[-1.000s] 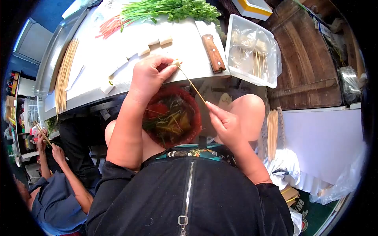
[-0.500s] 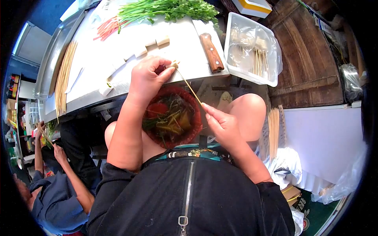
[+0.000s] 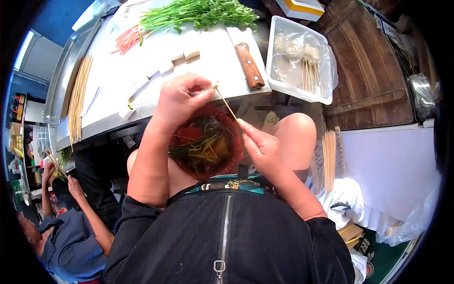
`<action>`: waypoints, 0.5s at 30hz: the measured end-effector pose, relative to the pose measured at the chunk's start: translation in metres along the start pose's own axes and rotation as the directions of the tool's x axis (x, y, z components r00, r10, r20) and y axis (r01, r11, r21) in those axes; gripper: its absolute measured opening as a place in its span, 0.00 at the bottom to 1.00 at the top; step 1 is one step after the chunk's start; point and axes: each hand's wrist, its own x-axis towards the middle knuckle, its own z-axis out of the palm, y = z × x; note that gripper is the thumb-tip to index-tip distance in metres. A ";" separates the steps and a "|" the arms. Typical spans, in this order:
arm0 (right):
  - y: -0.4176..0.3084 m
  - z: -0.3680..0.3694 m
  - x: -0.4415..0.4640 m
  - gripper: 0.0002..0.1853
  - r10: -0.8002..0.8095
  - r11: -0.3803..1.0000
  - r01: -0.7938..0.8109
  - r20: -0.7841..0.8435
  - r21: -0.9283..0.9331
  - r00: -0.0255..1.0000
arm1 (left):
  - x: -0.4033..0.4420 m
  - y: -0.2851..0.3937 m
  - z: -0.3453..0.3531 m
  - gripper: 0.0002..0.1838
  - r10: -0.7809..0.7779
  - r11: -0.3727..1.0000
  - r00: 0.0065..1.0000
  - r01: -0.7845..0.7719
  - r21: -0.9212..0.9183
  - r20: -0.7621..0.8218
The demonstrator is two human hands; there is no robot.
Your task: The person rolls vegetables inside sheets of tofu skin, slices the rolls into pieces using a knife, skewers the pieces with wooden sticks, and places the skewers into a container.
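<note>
The right hand pinches the skewer near its lower end, thumb against fingers, seemingly to steady its slant. The left hand curls by the upper end, fingertips close together (too blurred to tell whether they grip anything). The skewer sits between both hands, by the table edge. The basin stands between the knees, perhaps to catch scraps; the knife lies handle toward the person, probably for easy reach

So it's one skinny tan skewer, looks straight, slanting from the right hand up to the left, tiny pale bit at the tip, too small to make out.
</note>
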 end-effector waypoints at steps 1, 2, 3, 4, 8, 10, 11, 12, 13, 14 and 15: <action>-0.005 -0.002 0.003 0.20 -0.001 1.000 0.000 -0.018 -0.030 1.000 | -0.002 0.004 0.006 0.07 0.036 0.998 0.998 -0.034 -0.043 0.054; -0.010 -0.004 0.007 0.19 -0.002 0.998 0.000 -0.035 -0.060 0.999 | -0.003 0.009 0.011 0.07 0.074 0.994 0.992 -0.064 -0.088 0.106; -0.015 -0.006 0.015 0.19 -0.005 0.998 0.003 -0.039 -0.059 0.999 | -0.004 0.014 0.016 0.07 0.100 0.992 0.989 -0.091 -0.091 0.105; -0.022 -0.008 0.027 0.18 -0.038 0.995 0.032 -0.069 -0.091 0.997 | 0.002 0.017 0.018 0.07 0.104 0.991 0.989 -0.095 -0.090 0.104; -0.019 -0.013 0.065 0.17 -0.164 0.929 0.128 -0.077 -0.346 0.983 | 0.042 0.014 0.020 0.08 0.247 0.952 0.968 -0.251 0.177 0.044; -0.030 -0.021 0.071 0.16 -0.231 0.808 0.152 -0.069 -0.569 0.971 | 0.061 -0.008 0.029 0.09 0.189 0.959 0.981 -0.177 0.221 -0.037; -0.037 -0.027 0.075 0.16 -0.288 0.642 0.147 -0.059 -0.753 0.956 | 0.068 -0.017 0.034 0.10 0.148 0.960 0.988 -0.133 0.246 -0.042; -0.041 -0.033 0.082 0.16 -0.298 0.633 0.161 -0.047 -0.757 0.953 | 0.072 -0.021 0.038 0.10 0.148 0.961 0.987 -0.129 0.244 -0.059; -0.044 -0.038 0.090 0.15 -0.369 0.594 0.209 -0.032 -0.777 0.929 | 0.074 -0.024 0.043 0.09 0.160 0.949 0.985 -0.135 0.287 -0.067; -0.048 -0.043 0.099 0.14 -0.435 0.551 0.255 -0.014 -0.794 0.900 | 0.075 -0.029 0.047 0.08 0.170 0.935 0.983 -0.137 0.327 -0.074; -0.052 -0.046 0.111 0.14 -0.424 0.567 0.261 -0.006 -0.781 0.905 | 0.075 -0.026 0.046 0.12 0.135 0.936 0.990 -0.117 0.333 -0.032</action>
